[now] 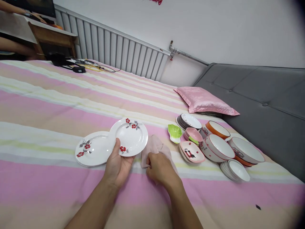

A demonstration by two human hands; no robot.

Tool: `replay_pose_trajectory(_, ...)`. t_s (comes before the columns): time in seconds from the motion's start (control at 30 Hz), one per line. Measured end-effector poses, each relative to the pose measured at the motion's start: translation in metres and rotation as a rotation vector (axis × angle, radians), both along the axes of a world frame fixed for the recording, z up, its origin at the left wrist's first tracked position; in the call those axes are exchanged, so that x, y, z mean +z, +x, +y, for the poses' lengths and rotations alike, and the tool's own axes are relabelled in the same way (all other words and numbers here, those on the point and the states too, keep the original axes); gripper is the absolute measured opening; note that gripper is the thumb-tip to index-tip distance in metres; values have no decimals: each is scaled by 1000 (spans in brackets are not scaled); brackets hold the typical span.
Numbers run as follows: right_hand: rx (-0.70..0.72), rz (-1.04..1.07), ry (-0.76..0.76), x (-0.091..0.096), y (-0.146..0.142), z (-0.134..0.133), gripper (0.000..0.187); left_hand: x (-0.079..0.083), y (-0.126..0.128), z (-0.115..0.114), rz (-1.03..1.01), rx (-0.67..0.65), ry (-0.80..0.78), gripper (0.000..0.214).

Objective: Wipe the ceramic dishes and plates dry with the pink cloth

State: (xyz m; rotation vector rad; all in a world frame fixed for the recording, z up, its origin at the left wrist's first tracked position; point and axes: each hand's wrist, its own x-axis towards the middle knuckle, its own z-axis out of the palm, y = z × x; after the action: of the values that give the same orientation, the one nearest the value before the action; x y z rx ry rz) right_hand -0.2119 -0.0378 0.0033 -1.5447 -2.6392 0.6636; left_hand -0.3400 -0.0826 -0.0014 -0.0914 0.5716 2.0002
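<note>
My left hand (118,167) grips a white plate (133,138) with red flowers and grey leaves, thumb over its rim and fingers beneath. That plate is raised and tilted, overlapping in view a similar flowered plate (95,149) that lies on the striped bedspread to the left; there may be more than one plate in that pile. To the right of the held plate, my right hand (158,167) is closed on a pale pink cloth (154,144), which hangs loosely around the fingers. The cloth's far edge comes close to the plate's right side.
Several bowls (220,148), small stacked bowls (238,170), pink dishes (192,152), a green leaf-shaped dish (175,132) and stacked plates (190,121) stand on the right. Behind them are a pink pillow (205,100) and grey headboard (257,86). Cables (97,65) lie far left, near another person's arm (11,8).
</note>
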Motion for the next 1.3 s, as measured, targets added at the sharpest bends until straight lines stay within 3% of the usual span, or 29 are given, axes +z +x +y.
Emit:
replay_pose_trajectory(0.17, -7, 158, -9, 7, 12, 7, 13, -1, 0, 1, -7, -2, 16, 28)
replay_pose_trajectory(0.23, -42, 259, -29, 11, 19, 12, 22, -1, 0, 1, 10, 4, 23, 28)
replay_pose_trajectory(0.33, -187, 649, -191, 15, 26, 19, 33, 1, 2, 1, 31, 7, 17, 29)
replay_pose_trajectory(0.47, -412, 1220, -412, 19, 25, 25, 33, 3, 4, -1, 28, -40, 16, 31)
replay_pose_trajectory(0.6, -479, 1461, -455, 27, 18, 19, 31, 3, 9, -3, 60, -108, 35, 36)
replay_pose_trajectory(0.73, -331, 1423, -395, 31, 8, 5, 24, 3, 16, -5, 88, -197, 55, 39)
replay_pose_trajectory(0.9, 33, 1106, -61, 24, -7, -4, 19, 3, 23, -8, 40, -390, 76, 43)
replay_pose_trajectory(1.03, 250, 836, 170, 16, -14, -6, 14, 7, 21, -10, -10, -349, 68, 44)
replay_pose_trajectory(1.17, 406, 631, 162, 11, -16, -10, 35, 6, 14, -10, -39, -294, 73, 50)
replay_pose_trajectory(1.3, 467, 468, 207, 8, -22, -14, 46, 2, 12, -9, -40, -279, 89, 54)
